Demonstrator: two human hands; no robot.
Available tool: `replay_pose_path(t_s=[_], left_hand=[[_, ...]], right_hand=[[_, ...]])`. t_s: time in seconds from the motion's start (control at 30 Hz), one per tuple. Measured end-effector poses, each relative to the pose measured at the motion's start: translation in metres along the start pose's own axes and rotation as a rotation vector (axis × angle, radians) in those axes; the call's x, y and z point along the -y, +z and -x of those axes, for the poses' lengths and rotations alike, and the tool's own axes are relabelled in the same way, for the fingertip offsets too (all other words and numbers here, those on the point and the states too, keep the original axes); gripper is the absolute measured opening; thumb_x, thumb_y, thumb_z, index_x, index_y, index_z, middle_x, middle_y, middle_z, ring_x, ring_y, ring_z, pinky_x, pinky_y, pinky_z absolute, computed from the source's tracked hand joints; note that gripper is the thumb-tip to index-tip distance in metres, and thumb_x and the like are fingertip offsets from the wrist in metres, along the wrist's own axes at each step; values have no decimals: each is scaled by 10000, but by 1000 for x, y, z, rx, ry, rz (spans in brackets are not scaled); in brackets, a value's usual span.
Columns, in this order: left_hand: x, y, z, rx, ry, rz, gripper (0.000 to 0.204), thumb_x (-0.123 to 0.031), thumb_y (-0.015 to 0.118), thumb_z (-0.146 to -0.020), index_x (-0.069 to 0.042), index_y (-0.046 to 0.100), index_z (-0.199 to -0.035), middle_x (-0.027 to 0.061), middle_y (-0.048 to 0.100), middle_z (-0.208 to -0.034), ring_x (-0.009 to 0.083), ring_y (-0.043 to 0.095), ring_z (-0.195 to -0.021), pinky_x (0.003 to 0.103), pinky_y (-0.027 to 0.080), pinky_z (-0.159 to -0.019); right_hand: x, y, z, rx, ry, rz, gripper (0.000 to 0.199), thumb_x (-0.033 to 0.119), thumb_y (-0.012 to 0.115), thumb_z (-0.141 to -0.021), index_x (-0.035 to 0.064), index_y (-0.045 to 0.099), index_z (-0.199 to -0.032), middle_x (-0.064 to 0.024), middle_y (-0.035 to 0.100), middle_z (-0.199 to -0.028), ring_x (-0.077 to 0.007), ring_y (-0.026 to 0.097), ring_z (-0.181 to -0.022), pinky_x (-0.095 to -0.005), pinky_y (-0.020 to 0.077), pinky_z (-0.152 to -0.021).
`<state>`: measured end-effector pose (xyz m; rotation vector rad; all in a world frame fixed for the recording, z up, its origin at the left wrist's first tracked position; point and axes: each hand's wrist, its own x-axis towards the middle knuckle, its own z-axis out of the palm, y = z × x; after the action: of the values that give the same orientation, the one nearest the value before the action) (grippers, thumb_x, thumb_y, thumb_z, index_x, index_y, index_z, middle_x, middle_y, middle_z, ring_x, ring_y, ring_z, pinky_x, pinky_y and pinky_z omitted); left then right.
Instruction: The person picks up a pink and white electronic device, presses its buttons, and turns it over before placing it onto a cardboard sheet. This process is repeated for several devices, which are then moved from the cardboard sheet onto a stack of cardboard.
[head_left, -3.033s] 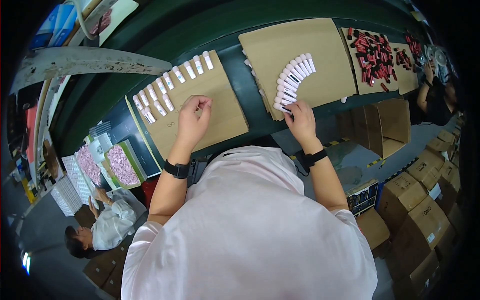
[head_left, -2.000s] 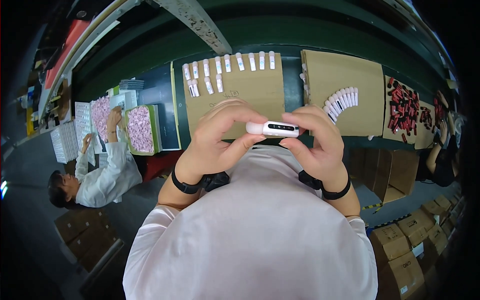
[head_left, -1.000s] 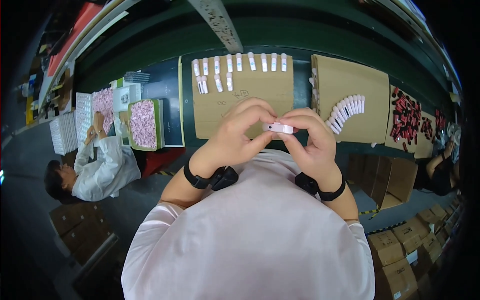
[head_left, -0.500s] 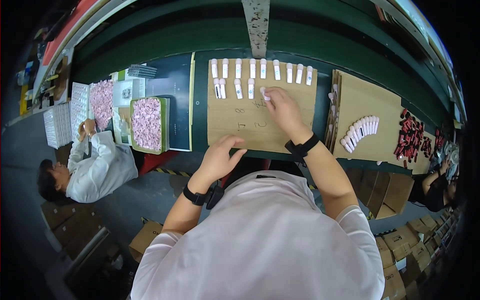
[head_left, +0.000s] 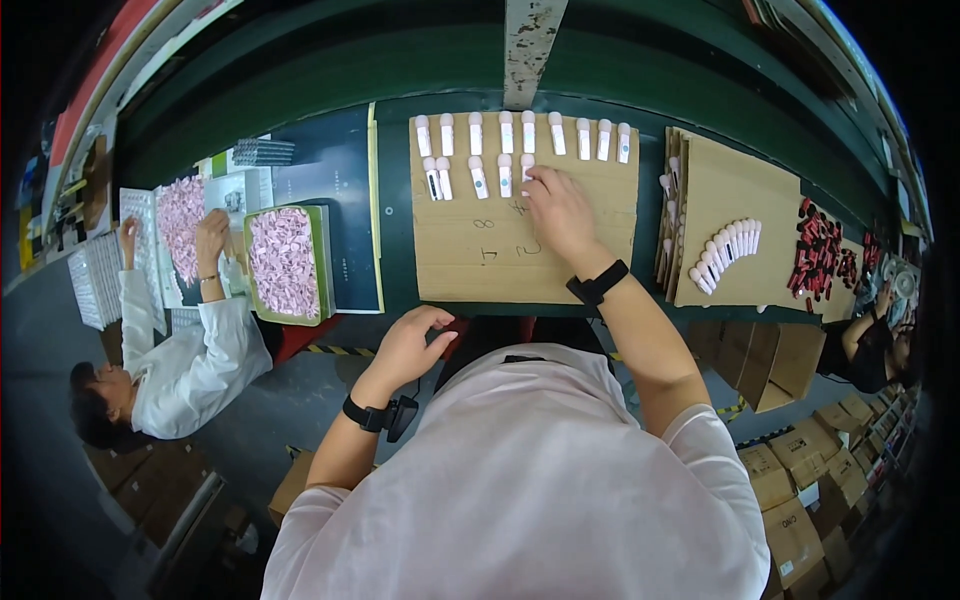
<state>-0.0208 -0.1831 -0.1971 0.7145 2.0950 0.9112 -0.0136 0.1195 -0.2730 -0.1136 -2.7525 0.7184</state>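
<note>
Green table, flat cardboard sheet: nine smooth, round-topped tubes above, five below. Right hand touches lower fifth, grip closure cannot tell; left hand empty, grip loose.

A small pale pink device with a rounded head is touched by the fingertips of the right hand, its body partly hidden; whether it is gripped cannot be told. Beyond the hand, nine similar devices are laid in a row, heads pointed away from the person. To the hand's left, four more are lined up, the leftmost marked by a dark strip. Well to its right, others are fanned in an overlapping arc.
</note>
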Motion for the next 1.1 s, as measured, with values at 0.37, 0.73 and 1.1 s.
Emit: replay_pose_path(t_s=[0.37,0.73,1.1], left_hand=[[133,135,137,658,-532,166,450,-155,646,-861,-43,555,-1287,184,615,-1225,338,578,-1141,387,499,-891],[-17,369,349,289,-866,609,350,-299,568,-913,-45,661,-1135,228,645,-1154,332,620,-1066,400,470,-906],[58,347,231,286,-1043,232,326,-289,574,-910,-35,673,-1089,230,658,-1099,328,637,-1013,397,483,-873]], right_hand=[[16,-80,53,192,-122,-104,217,-20,657,-783,40,636,-991,-143,608,-1095,-343,617,-933,-405,521,-778],[-37,-58,240,989,-124,-596,147,73,646,-814,73,636,-961,-108,642,-990,-327,628,-901,-410,515,-769],[-59,254,381,1019,213,-542,244,223,635,-842,92,673,-1044,-155,668,-1071,-336,638,-990,-445,501,-860]])
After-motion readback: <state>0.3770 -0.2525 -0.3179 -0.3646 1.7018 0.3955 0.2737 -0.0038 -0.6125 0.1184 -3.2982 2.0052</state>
